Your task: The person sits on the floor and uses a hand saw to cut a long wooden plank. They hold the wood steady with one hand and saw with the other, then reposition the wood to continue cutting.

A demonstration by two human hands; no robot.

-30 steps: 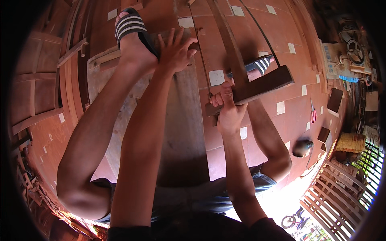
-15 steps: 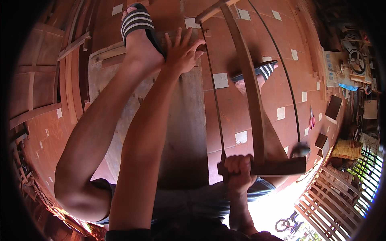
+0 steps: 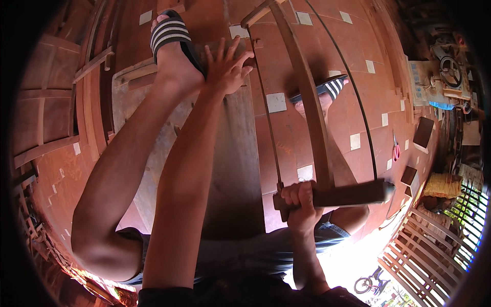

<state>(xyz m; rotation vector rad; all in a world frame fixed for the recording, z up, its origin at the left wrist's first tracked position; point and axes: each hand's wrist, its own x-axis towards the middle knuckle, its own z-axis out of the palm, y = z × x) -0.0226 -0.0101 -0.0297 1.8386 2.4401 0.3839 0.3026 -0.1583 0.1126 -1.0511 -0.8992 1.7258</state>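
My right hand [image 3: 302, 207] grips the near end of a wooden frame saw [image 3: 307, 87], its fingers wrapped round the end piece beside the blade. The saw's thin blade [image 3: 268, 117] runs away from me along the right edge of a wooden bench [image 3: 232, 169]. Near the far end of that bench, my left hand [image 3: 226, 69] presses down with fingers spread, its thumb side close to the blade. A piece of wood [image 3: 250, 62] partly shows under its fingers; the rest is hidden. On the saw's other side a dark cord [image 3: 353, 82] is stretched.
My left foot in a striped sandal [image 3: 174, 36] rests on the bench; my right sandal [image 3: 332, 88] is on the tiled floor beyond the saw. Scissors with pink handles [image 3: 396, 151] and wood blocks [image 3: 423, 133] lie at the right. A slatted wooden rack [image 3: 424, 250] stands at lower right.
My right hand has moved a little forward with the saw, and the saw's near end piece has tilted up at its right end. My left hand stays pressed in place.
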